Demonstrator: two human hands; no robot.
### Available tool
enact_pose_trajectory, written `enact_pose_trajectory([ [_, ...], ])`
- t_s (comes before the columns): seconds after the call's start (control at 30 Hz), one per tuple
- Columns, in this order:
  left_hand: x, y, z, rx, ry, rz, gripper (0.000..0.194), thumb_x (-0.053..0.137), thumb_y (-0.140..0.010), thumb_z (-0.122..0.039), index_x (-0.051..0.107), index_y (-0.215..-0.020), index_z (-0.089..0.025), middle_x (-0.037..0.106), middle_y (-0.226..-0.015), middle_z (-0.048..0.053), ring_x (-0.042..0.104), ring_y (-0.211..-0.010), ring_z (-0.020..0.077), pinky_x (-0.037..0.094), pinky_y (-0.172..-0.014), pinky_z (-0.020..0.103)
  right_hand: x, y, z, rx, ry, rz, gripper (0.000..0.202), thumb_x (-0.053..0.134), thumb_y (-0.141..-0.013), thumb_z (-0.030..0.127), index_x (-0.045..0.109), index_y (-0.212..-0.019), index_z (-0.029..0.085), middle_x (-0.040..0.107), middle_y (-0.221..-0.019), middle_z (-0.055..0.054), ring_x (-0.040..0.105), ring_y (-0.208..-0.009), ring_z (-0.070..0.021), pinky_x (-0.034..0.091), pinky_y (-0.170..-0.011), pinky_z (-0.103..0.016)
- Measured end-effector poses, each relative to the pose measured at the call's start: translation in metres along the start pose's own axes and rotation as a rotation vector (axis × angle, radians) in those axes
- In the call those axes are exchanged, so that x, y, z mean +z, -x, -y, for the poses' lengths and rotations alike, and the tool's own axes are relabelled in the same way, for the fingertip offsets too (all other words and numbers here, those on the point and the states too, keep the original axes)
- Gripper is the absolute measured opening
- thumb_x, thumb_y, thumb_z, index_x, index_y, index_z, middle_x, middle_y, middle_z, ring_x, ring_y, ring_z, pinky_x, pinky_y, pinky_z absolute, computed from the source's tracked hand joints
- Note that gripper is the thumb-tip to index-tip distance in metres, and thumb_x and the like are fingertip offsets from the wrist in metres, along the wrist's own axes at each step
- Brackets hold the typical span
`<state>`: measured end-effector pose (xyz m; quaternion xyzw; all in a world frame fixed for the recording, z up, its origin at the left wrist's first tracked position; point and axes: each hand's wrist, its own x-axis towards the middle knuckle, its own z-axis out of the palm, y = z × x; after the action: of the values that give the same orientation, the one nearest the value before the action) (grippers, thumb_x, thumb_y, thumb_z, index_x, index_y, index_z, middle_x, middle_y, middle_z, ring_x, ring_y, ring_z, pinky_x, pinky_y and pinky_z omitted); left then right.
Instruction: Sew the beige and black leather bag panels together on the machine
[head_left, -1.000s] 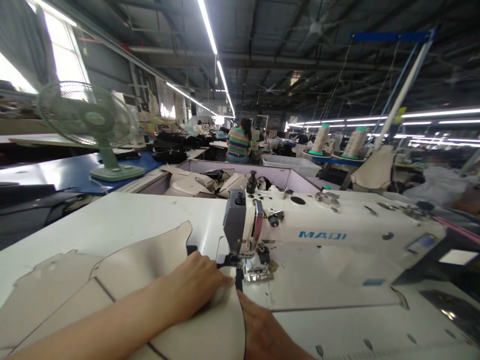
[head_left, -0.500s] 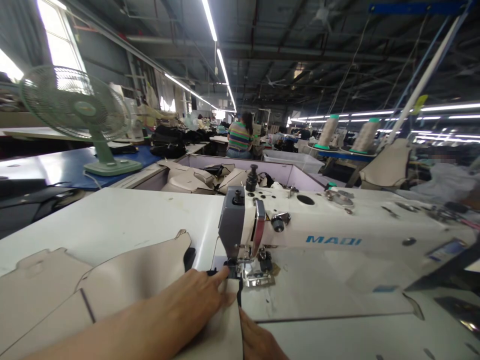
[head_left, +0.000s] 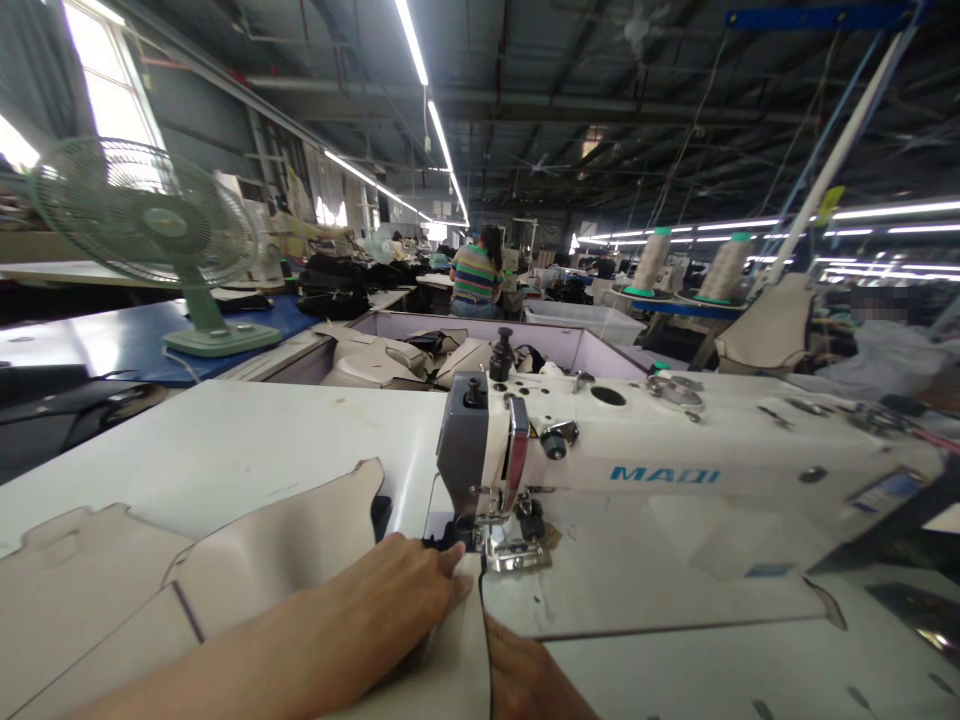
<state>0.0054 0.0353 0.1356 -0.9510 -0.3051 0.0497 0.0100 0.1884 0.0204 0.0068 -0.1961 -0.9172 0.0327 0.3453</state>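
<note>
My left hand [head_left: 409,590] rests on a beige leather-like panel [head_left: 450,660], its index finger and thumb stretched toward the presser foot [head_left: 480,540] of a white sewing machine [head_left: 637,460]. A dark edging runs along the panel's right side, leading up to the foot. Low in the view, my right hand [head_left: 525,670] is at this edge; its fingertips go behind the panel and are hidden, with the fingers closed at the border. More of the beige material [head_left: 285,540] spreads over the table to the left, with a dark seam strip on it.
A bright metal guide [head_left: 517,555] sits right of the foot. Behind the white table [head_left: 300,420] stands a bin [head_left: 592,350] of beige pieces. A green fan [head_left: 210,320] is at the left, thread cones [head_left: 651,262] at the right. A person in a striped top [head_left: 474,272] is farther off.
The view has shifted slightly. My left index fingertip has moved a little down and right beside the foot. My right hand has shifted slightly right at the panel's edge.
</note>
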Motion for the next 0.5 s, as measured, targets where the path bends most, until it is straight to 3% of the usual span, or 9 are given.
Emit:
enact_pose_trajectory([
  [0.1,0.0,0.003,0.001,0.005,0.025,-0.061,0.017,0.046,-0.091,-0.007,0.059,-0.094,-0.018,0.066,-0.094,0.005,0.064,-0.075,0.0195,0.047,-0.066,0.03,-0.031,-0.008,0.0,0.056,-0.077,0.117,0.025,0.04,-0.087,0.003,0.058,-0.078,0.018,0.066,-0.079,-0.003,0.063,-0.077,-0.0155,0.054,-0.07,-0.021],
  [0.17,0.004,0.004,0.002,0.02,0.003,-0.098,0.017,0.046,-0.091,-0.005,0.058,-0.091,-0.017,0.065,-0.09,0.005,0.063,-0.075,0.0199,0.046,-0.066,0.031,-0.052,-0.012,-0.002,0.218,-0.01,0.05,0.028,0.038,-0.081,0.0,0.059,-0.082,0.019,0.063,-0.078,-0.002,0.061,-0.072,-0.0163,0.052,-0.069,-0.025],
  [0.23,0.01,0.003,0.004,0.031,-0.034,-0.113,0.018,0.044,-0.091,-0.005,0.057,-0.094,-0.018,0.064,-0.089,0.005,0.062,-0.071,0.02,0.045,-0.062,0.031,-0.062,-0.013,-0.007,0.405,0.19,-0.047,0.034,0.037,-0.078,0.0,0.06,-0.096,0.016,0.062,-0.091,-0.009,0.059,-0.087,-0.0238,0.051,-0.08,-0.038],
  [0.33,0.023,0.0,0.008,0.035,-0.064,-0.112,0.019,0.041,-0.094,-0.009,0.056,-0.099,-0.02,0.064,-0.09,0.004,0.062,-0.067,0.0199,0.042,-0.055,0.031,-0.051,-0.013,-0.012,0.457,0.345,0.002,0.037,0.037,-0.078,-0.001,0.059,-0.106,0.011,0.059,-0.099,-0.015,0.053,-0.097,-0.0294,0.045,-0.088,-0.047],
  [0.5,0.031,0.0,0.011,0.035,-0.045,-0.124,0.022,0.042,-0.094,-0.009,0.056,-0.105,-0.021,0.065,-0.09,0.005,0.064,-0.075,0.0219,0.046,-0.063,0.032,-0.03,-0.02,-0.016,0.581,0.38,0.13,0.033,0.041,-0.075,-0.004,0.058,-0.096,0.015,0.057,-0.101,-0.012,0.05,-0.097,-0.0269,0.042,-0.088,-0.042],
])
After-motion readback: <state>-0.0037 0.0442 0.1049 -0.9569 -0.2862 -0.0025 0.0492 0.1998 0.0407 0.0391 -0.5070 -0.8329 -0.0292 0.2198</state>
